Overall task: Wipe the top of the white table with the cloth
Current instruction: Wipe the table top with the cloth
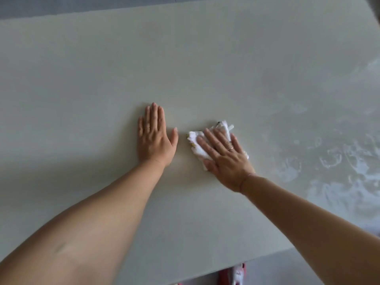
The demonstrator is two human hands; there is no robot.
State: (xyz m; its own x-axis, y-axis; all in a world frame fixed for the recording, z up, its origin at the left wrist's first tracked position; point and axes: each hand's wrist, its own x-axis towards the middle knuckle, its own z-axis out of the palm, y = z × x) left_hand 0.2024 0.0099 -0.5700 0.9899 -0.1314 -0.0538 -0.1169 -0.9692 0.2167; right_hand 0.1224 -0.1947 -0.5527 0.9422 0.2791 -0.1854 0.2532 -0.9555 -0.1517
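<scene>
The white table (205, 58) fills nearly the whole view. A small crumpled white cloth (197, 138) lies on it near the middle. My right hand (224, 155) lies flat on top of the cloth with straight, spread fingers pressing it onto the table. Part of the cloth is hidden under that hand. My left hand (155, 136) rests palm down on the bare tabletop just left of the cloth, fingers straight and together, apart from the cloth.
Whitish smears and streaks (337, 157) cover the right part of the tabletop. The table's near edge (236, 264) runs across the bottom, with grey floor and a pink-and-white shoe (236, 274) below it. The far edge lies along the top.
</scene>
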